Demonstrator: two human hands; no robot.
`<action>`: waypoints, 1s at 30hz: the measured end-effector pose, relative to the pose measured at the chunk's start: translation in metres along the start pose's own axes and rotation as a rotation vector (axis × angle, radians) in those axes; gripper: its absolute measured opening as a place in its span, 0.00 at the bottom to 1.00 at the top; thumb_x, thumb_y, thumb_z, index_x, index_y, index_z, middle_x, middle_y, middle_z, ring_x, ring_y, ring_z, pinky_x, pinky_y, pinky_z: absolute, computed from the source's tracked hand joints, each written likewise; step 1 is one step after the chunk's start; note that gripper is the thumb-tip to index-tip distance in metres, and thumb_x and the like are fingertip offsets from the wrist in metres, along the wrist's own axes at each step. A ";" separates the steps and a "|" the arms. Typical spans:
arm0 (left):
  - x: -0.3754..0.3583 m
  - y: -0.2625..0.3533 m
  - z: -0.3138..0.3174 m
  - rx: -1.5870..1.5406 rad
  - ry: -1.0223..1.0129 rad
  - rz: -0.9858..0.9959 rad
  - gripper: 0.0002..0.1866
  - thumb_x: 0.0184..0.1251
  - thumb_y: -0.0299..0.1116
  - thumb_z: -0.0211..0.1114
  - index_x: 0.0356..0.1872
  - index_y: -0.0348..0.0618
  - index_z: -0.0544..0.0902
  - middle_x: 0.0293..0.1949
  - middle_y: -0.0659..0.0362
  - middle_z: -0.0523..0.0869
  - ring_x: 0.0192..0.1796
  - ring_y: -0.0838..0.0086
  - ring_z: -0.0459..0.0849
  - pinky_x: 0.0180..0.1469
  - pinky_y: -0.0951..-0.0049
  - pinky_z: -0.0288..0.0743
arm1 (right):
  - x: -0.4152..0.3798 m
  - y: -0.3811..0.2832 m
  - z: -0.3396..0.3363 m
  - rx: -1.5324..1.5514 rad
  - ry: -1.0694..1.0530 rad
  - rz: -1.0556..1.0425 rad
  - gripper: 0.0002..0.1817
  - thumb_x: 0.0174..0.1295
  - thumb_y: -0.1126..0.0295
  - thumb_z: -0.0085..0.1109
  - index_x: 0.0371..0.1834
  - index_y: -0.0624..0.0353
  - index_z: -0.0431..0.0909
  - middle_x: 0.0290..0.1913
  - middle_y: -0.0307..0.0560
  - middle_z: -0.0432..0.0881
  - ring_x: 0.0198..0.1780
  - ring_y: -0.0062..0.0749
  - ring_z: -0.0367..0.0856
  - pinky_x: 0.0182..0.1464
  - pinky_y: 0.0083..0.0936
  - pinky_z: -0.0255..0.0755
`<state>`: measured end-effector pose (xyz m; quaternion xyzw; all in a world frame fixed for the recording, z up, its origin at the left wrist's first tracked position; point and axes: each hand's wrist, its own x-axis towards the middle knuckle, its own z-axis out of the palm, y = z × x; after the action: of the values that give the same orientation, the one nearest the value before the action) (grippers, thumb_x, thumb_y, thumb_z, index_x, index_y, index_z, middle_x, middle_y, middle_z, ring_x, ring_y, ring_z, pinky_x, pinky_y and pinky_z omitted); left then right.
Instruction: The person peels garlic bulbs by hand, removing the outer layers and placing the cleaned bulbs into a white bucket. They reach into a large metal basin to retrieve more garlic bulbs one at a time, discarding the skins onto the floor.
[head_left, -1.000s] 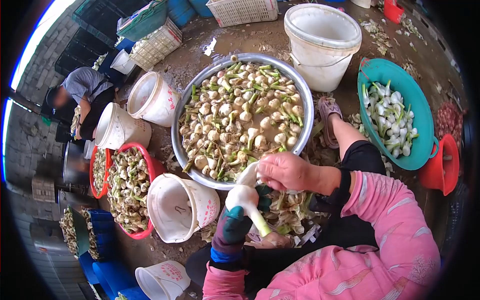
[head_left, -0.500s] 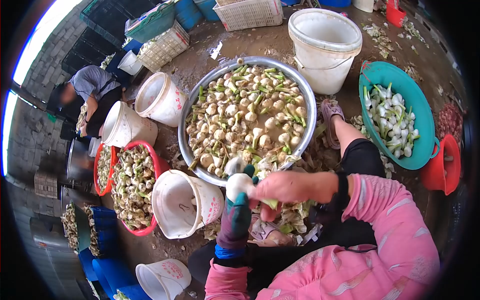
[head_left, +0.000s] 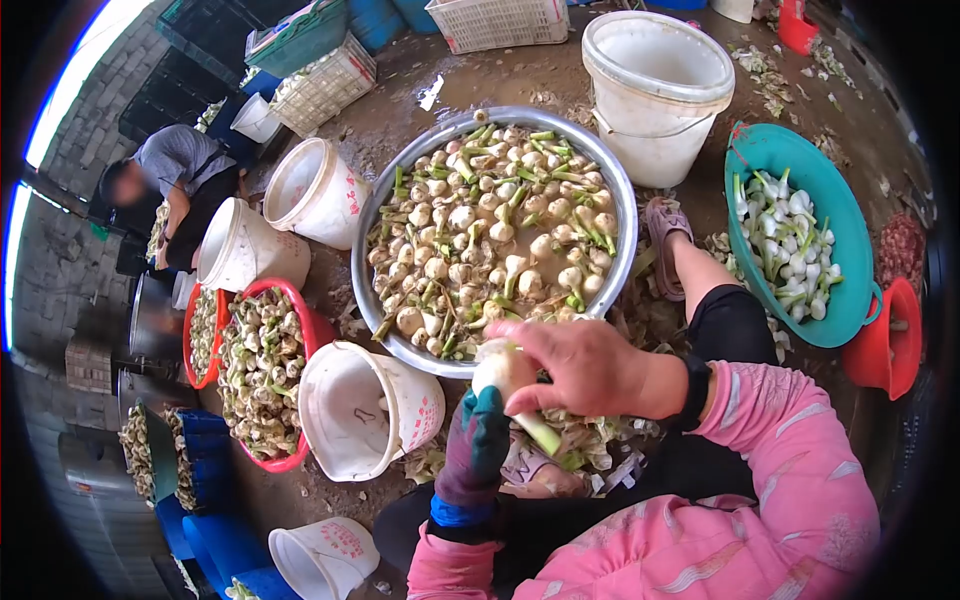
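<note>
My left hand (head_left: 474, 440), in a dark green and purple glove, grips a white garlic bulb (head_left: 500, 372) whose cut green stem points down to the right. My bare right hand (head_left: 580, 365) reaches across the top of the bulb, fingers curled, thumb and fingertips on it. Just beyond both hands is a wide metal basin (head_left: 628, 215) of unpeeled garlic (head_left: 462, 218) in murky water. To the right, a green basin (head_left: 850, 230) holds white peeled garlic (head_left: 797, 255). Loose peelings (head_left: 590, 435) lie below my right hand.
White buckets (head_left: 375, 410) stand left of the metal basin, with a red basin (head_left: 318, 320) of garlic beside them. A large white bucket (head_left: 655, 100) is behind at the right, a red container (head_left: 885, 345) at far right. A co-worker (head_left: 185, 180) bends over at far left.
My right hand has moved from the stem side up over the bulb. The stem now shows below it, pointing down. The bulb's upper part is partly covered by my right fingers.
</note>
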<state>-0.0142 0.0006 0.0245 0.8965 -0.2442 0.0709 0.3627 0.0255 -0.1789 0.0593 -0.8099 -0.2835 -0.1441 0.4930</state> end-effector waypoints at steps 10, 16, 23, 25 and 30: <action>-0.007 0.022 0.004 -1.303 0.009 -0.563 0.29 0.66 0.52 0.41 0.54 0.35 0.65 0.42 0.49 0.77 0.41 0.66 0.78 0.44 0.67 0.71 | -0.007 0.017 -0.003 0.096 -0.096 0.225 0.10 0.59 0.64 0.48 0.29 0.59 0.75 0.23 0.46 0.75 0.24 0.38 0.75 0.26 0.29 0.68; -0.003 0.017 -0.008 -1.378 -0.048 -0.626 0.36 0.60 0.59 0.45 0.57 0.36 0.61 0.45 0.49 0.75 0.45 0.64 0.77 0.48 0.65 0.71 | 0.000 -0.018 -0.011 0.177 0.032 0.238 0.07 0.52 0.70 0.56 0.31 0.61 0.75 0.27 0.49 0.77 0.30 0.41 0.76 0.33 0.29 0.69; -0.011 0.018 -0.013 -1.279 -0.107 -0.546 0.38 0.58 0.61 0.45 0.55 0.34 0.62 0.42 0.49 0.76 0.43 0.61 0.76 0.48 0.63 0.69 | -0.006 0.053 0.005 -0.204 -0.249 0.167 0.09 0.53 0.67 0.53 0.25 0.61 0.77 0.24 0.50 0.77 0.28 0.42 0.77 0.30 0.31 0.70; -0.003 0.024 -0.014 -1.302 -0.082 -0.513 0.38 0.58 0.61 0.45 0.55 0.34 0.62 0.42 0.49 0.76 0.43 0.61 0.76 0.48 0.63 0.69 | -0.003 0.066 -0.003 -0.583 -0.842 0.410 0.15 0.52 0.60 0.51 0.23 0.61 0.77 0.21 0.54 0.76 0.27 0.47 0.76 0.29 0.37 0.70; 0.002 0.003 -0.008 -1.131 0.197 -0.537 0.31 0.64 0.54 0.43 0.55 0.35 0.63 0.46 0.49 0.75 0.46 0.66 0.75 0.49 0.67 0.68 | 0.000 0.004 -0.009 0.345 -0.576 0.658 0.19 0.59 0.56 0.47 0.27 0.64 0.76 0.20 0.49 0.77 0.23 0.31 0.77 0.27 0.27 0.70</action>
<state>-0.0135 0.0038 0.0328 0.5854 0.0242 -0.0804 0.8064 0.0283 -0.1885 0.0612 -0.7699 -0.1570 0.2997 0.5411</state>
